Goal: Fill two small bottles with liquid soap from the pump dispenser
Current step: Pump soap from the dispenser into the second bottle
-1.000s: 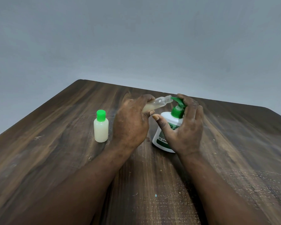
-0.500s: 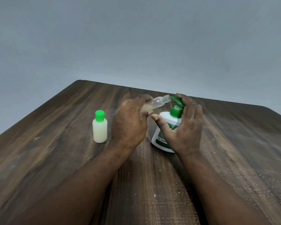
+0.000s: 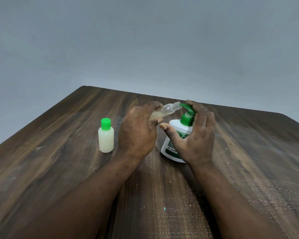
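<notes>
Left hand grips the open bottle by its base. Right hand curls over the dispenser, fingers on its top. A full capped bottle stands just left of the left hand. The open bottle lies nearly level, its long axis pointing right and its mouth at the spout, so the press likely needs to go straight down.

Your forearms reach forward side by side, hands almost touching. Your left hand grips the small bottle in curled fingers, back of the hand toward you; your right hand curls over the pump dispenser, thumb stretched leftward.
</notes>
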Motion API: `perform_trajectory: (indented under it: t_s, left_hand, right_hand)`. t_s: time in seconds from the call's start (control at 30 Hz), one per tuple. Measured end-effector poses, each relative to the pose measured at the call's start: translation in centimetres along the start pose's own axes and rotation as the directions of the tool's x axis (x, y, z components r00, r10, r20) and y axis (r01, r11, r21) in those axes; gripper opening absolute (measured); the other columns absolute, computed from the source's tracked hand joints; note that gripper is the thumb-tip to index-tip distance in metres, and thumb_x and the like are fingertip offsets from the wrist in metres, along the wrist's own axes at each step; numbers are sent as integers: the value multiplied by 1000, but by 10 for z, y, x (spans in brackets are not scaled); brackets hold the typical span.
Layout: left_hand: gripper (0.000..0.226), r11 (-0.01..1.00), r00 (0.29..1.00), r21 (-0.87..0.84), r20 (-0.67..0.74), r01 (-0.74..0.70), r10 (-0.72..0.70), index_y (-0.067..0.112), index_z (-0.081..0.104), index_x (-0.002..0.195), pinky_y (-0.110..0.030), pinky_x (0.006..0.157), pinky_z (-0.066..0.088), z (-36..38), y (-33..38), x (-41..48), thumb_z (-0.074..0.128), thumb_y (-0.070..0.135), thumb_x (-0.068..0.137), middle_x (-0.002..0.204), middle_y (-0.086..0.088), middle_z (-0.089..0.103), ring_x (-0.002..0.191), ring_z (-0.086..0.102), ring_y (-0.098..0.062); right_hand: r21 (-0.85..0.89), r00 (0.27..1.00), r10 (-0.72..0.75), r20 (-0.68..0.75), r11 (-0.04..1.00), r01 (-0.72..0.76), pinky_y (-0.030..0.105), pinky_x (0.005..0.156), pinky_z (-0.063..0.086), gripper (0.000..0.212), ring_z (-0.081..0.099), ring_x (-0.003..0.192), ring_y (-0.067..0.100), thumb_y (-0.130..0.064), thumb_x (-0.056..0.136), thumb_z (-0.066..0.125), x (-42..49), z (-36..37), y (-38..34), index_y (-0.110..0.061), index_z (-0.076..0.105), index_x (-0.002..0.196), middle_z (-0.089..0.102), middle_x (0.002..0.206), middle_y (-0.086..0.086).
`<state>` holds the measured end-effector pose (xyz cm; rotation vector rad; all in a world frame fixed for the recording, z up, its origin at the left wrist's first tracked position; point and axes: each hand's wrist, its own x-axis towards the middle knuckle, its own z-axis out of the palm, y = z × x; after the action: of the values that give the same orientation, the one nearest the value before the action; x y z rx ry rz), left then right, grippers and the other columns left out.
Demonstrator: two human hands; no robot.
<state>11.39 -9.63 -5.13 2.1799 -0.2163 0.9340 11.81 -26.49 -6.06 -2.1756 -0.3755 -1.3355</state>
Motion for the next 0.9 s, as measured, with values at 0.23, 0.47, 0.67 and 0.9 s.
perform_trajectory:
  t_s: [0.23, 0.47, 0.67, 0.9]
  left_hand:
    - [35, 999, 1000, 11, 2, 30, -30, 46, 60, 125, -4, 56, 32, -1, 2, -1, 71, 32, 95, 105, 9, 62, 79, 47, 11]
    - [34, 1000, 1000, 23, 5, 16, -16, 46, 58, 125, -7, 57, 27, 0, 2, -1, 68, 34, 95, 105, 9, 63, 78, 47, 4]
    - [34, 1000, 1000, 13, 1, 20, -20, 46, 59, 125, 0, 63, 35, 2, 1, -1, 69, 33, 95, 104, 8, 63, 79, 45, 14]
    - [34, 1000, 1000, 1, -1, 16, -16, 44, 61, 124, -6, 58, 31, -1, 2, -2, 71, 30, 95, 103, 9, 63, 77, 49, 4]
  right_hand:
    - [-11, 999, -37, 3, 999, 37, 41, 87, 52, 91, 53, 108, 22, -81, 79, 70, -4, 2, 3, -11, 56, 136, 61, 124, 5]
    - [6, 1000, -14, 7, 1000, 14, 42, 88, 52, 95, 53, 107, 23, -81, 80, 69, -1, 0, 1, -7, 57, 138, 62, 121, 6]
    - [19, 1000, -11, -4, 1000, 11, 42, 88, 52, 92, 54, 108, 23, -81, 82, 67, -1, 1, 1, -9, 58, 137, 63, 124, 6]
    - [10, 1000, -28, 0, 1000, 28, 42, 89, 52, 90, 53, 109, 22, -83, 82, 64, -3, 1, 3, -13, 53, 139, 61, 125, 5]
